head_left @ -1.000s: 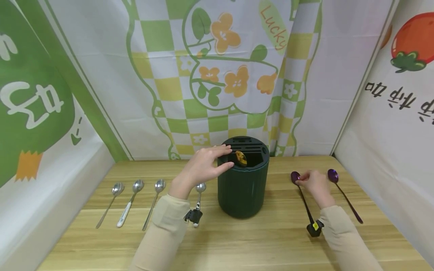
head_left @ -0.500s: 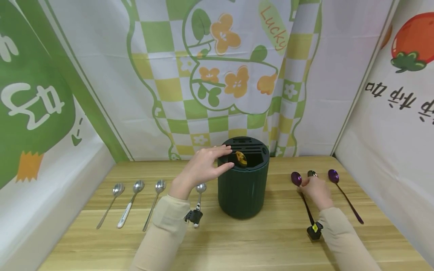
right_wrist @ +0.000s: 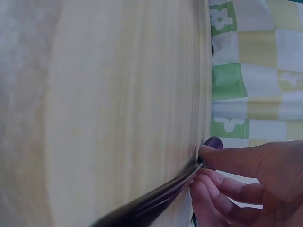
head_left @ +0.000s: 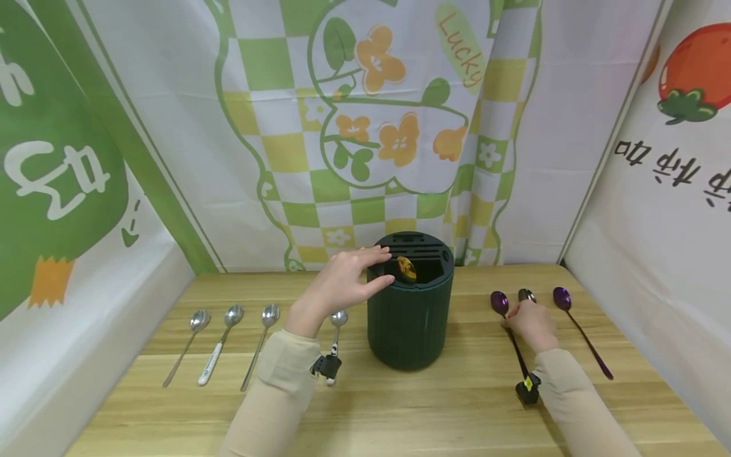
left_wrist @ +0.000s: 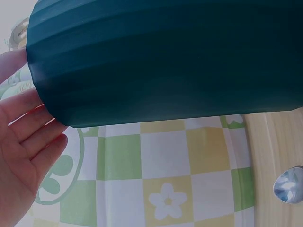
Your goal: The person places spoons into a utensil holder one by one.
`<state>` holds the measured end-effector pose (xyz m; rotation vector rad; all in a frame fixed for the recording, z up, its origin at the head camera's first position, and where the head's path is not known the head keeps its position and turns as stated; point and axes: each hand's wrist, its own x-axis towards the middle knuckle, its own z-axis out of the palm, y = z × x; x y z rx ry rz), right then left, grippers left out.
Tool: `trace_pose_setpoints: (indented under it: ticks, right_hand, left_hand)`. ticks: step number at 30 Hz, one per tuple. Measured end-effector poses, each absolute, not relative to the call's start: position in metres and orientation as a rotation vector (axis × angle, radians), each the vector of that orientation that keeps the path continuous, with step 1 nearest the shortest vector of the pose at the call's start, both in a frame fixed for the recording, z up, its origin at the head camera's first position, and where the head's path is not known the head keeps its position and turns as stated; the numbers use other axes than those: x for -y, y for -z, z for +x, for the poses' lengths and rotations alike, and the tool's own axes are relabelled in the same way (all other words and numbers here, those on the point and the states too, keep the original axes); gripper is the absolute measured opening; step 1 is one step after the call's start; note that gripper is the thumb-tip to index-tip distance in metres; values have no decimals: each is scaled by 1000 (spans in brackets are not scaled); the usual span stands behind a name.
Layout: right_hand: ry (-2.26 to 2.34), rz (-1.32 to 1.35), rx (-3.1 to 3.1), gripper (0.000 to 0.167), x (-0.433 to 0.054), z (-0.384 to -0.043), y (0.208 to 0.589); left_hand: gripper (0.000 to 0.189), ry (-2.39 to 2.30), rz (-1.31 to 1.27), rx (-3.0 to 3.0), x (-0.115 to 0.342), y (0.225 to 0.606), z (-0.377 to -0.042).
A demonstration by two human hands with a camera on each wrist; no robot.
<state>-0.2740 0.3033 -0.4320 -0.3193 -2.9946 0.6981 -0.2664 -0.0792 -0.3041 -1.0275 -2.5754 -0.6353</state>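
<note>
My left hand (head_left: 341, 284) rests on the rim of a dark green ribbed utensil holder (head_left: 407, 330), fingers extended over its left edge; in the left wrist view that hand (left_wrist: 28, 146) touches the holder's wall. A gold-coloured spoon bowl (head_left: 407, 269) shows in the holder's opening. On the table's right side, my right hand (head_left: 533, 324) pinches the purple spoon (head_left: 499, 301) at the upper handle, just below its bowl. Thumb and fingertips meet at the dark handle (right_wrist: 161, 197) in the right wrist view. The purple spoon lies on the table.
Another spoon bowl (head_left: 526, 294), dark and shiny, lies behind my right hand, its handle hidden. A second purple spoon (head_left: 582, 330) lies further right. Several silver spoons (head_left: 270, 315) line the left, one (head_left: 339, 317) partly behind my left wrist. A patterned curtain (head_left: 365, 190) hangs behind the table.
My right hand has slid from the purple spoon's bowl down to its upper handle, uncovering that bowl and the dark, shiny one beside it. My left hand stays put.
</note>
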Motion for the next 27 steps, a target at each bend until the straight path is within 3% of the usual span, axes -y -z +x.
trace_pose_setpoints:
  ticks: [8, 27]
  right_hand:
    - [-717, -332, 3014, 19, -305, -279, 434]
    - [-734, -412, 3109, 33, -303, -281, 429]
  left_hand:
    - [51, 642, -1032, 2568, 79, 305, -266]
    - [50, 640, -1032, 2555, 79, 305, -266]
